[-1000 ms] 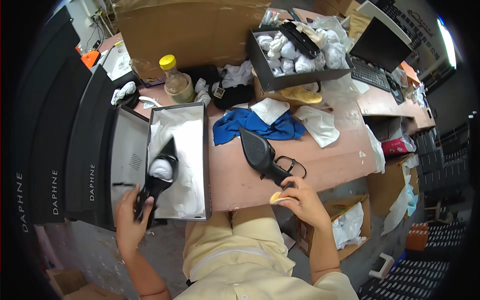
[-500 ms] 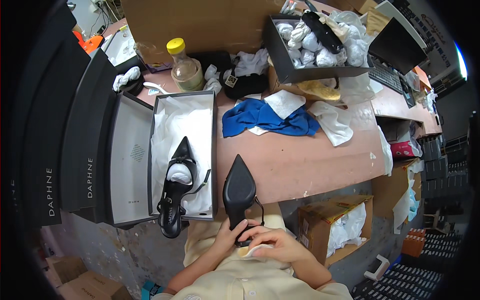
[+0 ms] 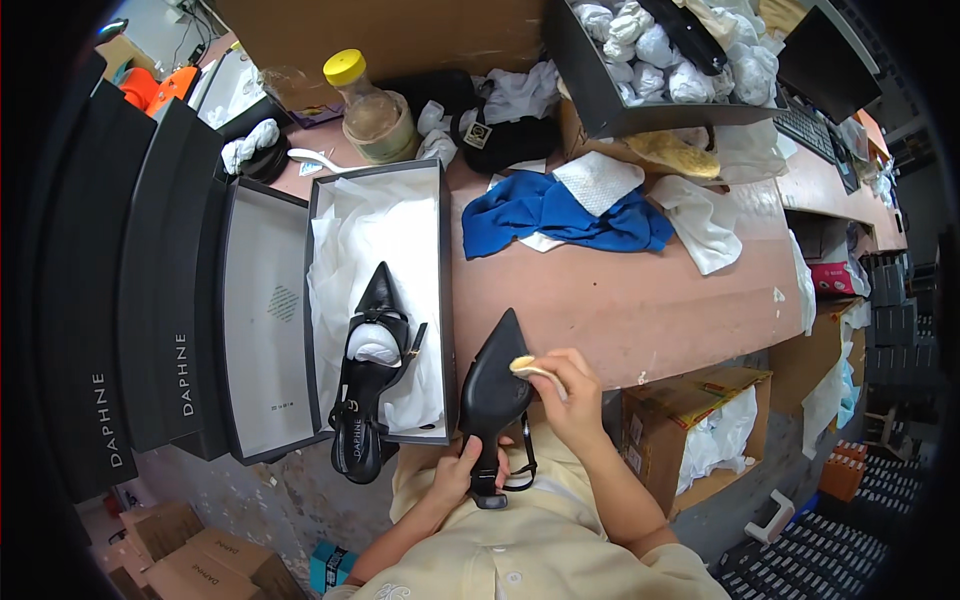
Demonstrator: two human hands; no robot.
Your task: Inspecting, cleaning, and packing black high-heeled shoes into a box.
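Left hand [image 3: 457, 476]: closed round the narrow rear part of a black shoe [image 3: 497, 375], sole up, toe pointing away from the person, heel toward the lap. Right hand [image 3: 570, 395]: fingers pinched together on a small cream pad [image 3: 524, 367], which sits at the right edge of the forefoot sole, apparently touching it. Shoe is at the front edge of the surface [image 3: 620, 310], just right of an open shoebox [image 3: 447, 300]. Its strap hangs loose on the right.

Vs. previous frame: right hand and pad were down at the heel beside the left hand; now up at the forefoot. Left hand's grip is about the same. Second shoe [image 3: 375, 385] hasn't moved in the box: toe on tissue paper [image 3: 390, 215], heel end over the front rim, white wad [image 3: 373, 345] inside.

Surface: lid [image 3: 265, 310] leaning open left of the box, tall dark boxes [image 3: 80, 330] further left. Behind: yellow-capped bottle [image 3: 360, 95] in a round beige container [image 3: 380, 135], blue cloth [image 3: 530, 215] with a white cloth [image 3: 600, 183] on it, dark box [image 3: 600, 115] full of white paper balls [image 3: 690, 80].

Room: monitor [image 3: 825, 65] and keyboard [image 3: 805, 130] far right. Cardboard box [image 3: 655, 435] with white wrapping stands on the floor, lower right.
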